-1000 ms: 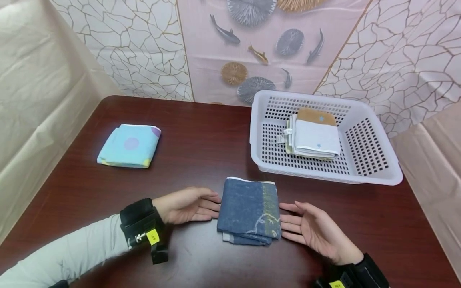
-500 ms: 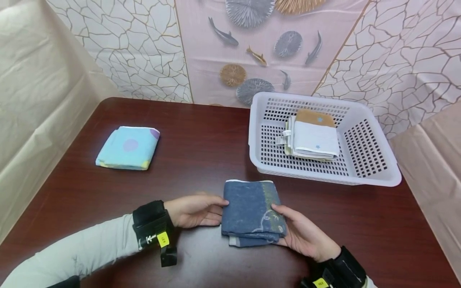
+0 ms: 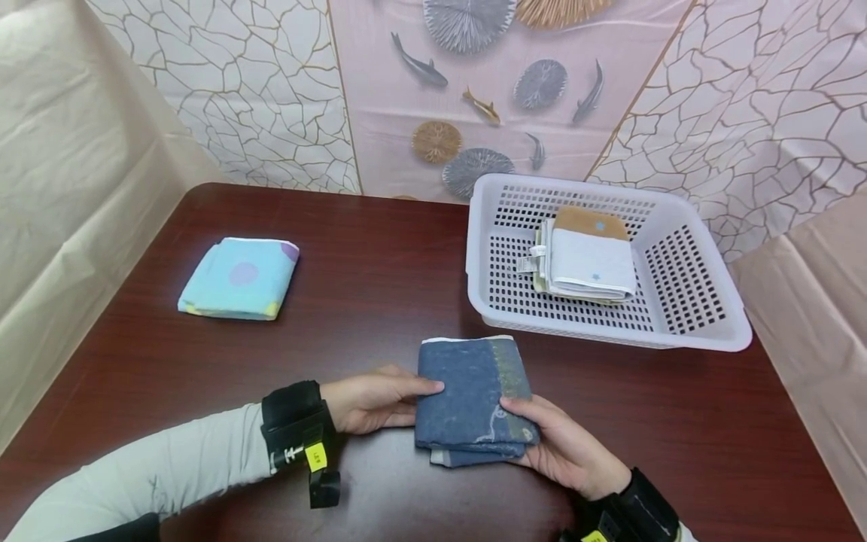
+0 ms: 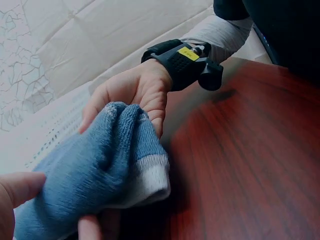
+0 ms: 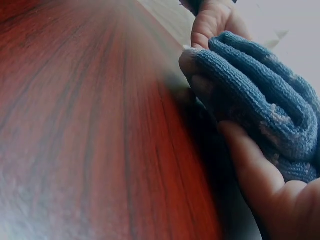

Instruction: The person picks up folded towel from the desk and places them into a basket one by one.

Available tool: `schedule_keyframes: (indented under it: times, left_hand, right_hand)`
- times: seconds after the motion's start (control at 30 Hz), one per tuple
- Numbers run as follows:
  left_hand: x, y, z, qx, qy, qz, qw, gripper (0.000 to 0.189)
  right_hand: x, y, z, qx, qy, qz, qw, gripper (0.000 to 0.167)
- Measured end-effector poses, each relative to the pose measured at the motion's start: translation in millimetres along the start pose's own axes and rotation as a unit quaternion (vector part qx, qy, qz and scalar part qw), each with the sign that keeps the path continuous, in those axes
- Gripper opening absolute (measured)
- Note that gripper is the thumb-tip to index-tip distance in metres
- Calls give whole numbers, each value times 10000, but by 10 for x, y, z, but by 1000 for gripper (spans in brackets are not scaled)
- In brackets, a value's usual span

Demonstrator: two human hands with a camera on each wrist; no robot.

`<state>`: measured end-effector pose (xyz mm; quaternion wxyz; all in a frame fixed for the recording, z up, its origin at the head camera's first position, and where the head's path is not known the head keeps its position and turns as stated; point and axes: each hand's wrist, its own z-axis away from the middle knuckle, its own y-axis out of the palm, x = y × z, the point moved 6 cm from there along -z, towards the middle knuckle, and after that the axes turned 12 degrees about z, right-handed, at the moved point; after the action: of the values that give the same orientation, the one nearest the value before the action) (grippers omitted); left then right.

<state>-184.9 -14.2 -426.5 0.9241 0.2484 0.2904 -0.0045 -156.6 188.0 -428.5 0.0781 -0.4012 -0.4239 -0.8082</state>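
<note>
Between my two hands is a folded blue towel (image 3: 460,391) with a yellowish band and a white edge. My left hand (image 3: 379,399) pinches its left side, thumb on top and fingers underneath. On the lower right side, my right hand (image 3: 569,448) grips it the same way, its thumb lying over the band. The left wrist view shows the towel's thick folded layers (image 4: 85,170) and a pale hem. In the right wrist view, fingers (image 5: 250,165) support the towel (image 5: 260,95) from below, and it looks raised off the table there.
A white perforated basket (image 3: 704,331) stands at the back right, holding a stack of folded white and tan towels (image 3: 592,260). A folded light-blue towel (image 3: 240,278) with purple spots lies at the left of the dark wooden table (image 3: 352,293). Patterned cloth hangs behind.
Both hands moved inward from beside the blue towel and took hold of its sides, the right thumb coming on top first, then the left. The towel has shifted and tilted slightly.
</note>
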Motion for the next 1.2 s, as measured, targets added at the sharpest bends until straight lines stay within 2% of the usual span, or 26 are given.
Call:
schedule_keyframes:
  times: [0.2,0.33,0.5,0.6,0.7,0.93,1.07,1.2]
  left_hand:
    - [25,91,3,649,147,243,9975,52]
    - [26,104,14,844,108,228,9961,53]
    - [14,66,26,571,191,-267,9978,52]
    - [-11,51,48,300,320,-757,9962,48]
    - [-39,56,71,158,431,-1042,9935,46]
    - [-70,73,102,130,570,-921,9940,44]
    - [-98,108,138,285,629,-799,9944,43]
    - [-150,171,184,457,725,-752,9935,43]
  right_hand:
    - [23,55,1,76,-71,-47,9999,33]
    - [42,94,2,163,-137,14,9998,34]
    - [74,100,18,52,-146,216,9996,31]
    - [102,97,25,-141,-142,355,9992,37]
    - [119,100,23,-434,-107,554,9975,46]
    - [148,113,10,-1126,-10,887,9897,68]
    - [178,131,21,-1357,-58,981,9859,68]
    - [228,173,61,-1513,-205,1139,9817,60]
